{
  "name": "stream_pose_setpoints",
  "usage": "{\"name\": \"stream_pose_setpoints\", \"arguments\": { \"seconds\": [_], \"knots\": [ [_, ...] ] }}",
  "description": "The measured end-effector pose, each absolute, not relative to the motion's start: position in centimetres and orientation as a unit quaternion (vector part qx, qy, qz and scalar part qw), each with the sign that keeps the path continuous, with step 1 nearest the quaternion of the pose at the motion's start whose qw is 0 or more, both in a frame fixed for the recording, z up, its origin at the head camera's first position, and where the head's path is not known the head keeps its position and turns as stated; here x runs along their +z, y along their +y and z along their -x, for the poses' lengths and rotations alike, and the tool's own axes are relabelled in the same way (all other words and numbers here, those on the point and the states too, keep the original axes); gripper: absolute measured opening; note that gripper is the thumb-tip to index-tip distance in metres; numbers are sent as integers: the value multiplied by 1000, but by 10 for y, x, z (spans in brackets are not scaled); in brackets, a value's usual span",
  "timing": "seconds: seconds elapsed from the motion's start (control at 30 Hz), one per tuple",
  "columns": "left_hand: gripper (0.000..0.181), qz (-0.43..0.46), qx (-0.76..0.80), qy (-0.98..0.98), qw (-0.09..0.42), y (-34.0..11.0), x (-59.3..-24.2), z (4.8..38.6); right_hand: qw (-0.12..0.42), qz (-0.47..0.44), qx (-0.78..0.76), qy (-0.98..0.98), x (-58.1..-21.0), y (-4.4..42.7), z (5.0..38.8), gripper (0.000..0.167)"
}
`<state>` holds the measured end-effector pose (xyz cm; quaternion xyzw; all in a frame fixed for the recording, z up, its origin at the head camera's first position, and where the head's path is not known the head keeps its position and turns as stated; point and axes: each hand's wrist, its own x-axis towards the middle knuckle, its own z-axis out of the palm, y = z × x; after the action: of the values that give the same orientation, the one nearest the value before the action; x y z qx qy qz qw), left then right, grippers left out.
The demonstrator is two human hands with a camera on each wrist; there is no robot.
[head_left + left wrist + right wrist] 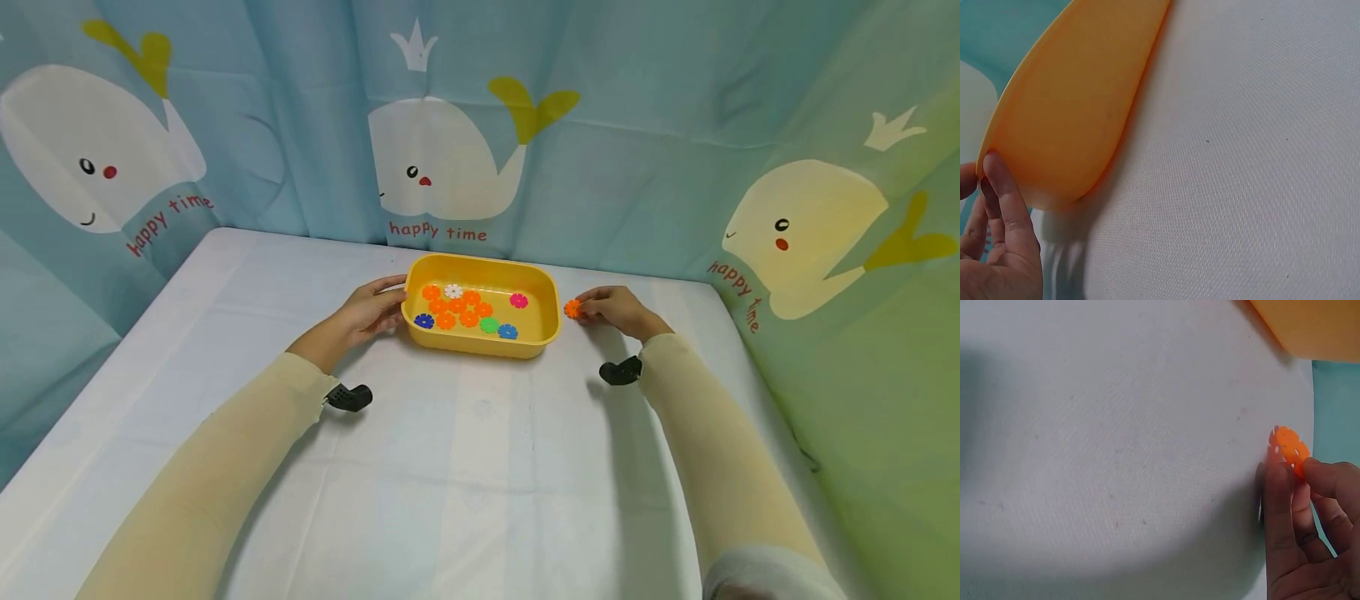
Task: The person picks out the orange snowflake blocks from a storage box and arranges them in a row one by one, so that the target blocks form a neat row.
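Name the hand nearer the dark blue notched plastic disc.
Left: the left hand grips the yellow plastic tray beside the disc; the right hand is beyond the opposite end.

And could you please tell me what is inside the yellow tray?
Inside the yellow tray lie several orange discs, a white disc, pink disc, green disc, dark blue disc and lighter blue disc. What lies beneath them is covered and cannot be seen.

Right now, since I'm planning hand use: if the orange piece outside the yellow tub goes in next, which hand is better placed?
Right, I'd say: the right hand pinches the orange piece just beside the yellow tub, while the left hand grips the tub's opposite end.
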<state>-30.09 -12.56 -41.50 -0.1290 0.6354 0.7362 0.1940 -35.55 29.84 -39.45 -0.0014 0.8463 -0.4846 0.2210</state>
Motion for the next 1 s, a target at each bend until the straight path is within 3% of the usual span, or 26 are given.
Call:
{"name": "stream_pose_setpoints", "arguments": {
  "seconds": [1.0],
  "knots": [
    [51, 133, 748, 621, 194, -125, -418, 302, 209, -3, -401, 892, -395, 299, 357, 40]
  ]
}}
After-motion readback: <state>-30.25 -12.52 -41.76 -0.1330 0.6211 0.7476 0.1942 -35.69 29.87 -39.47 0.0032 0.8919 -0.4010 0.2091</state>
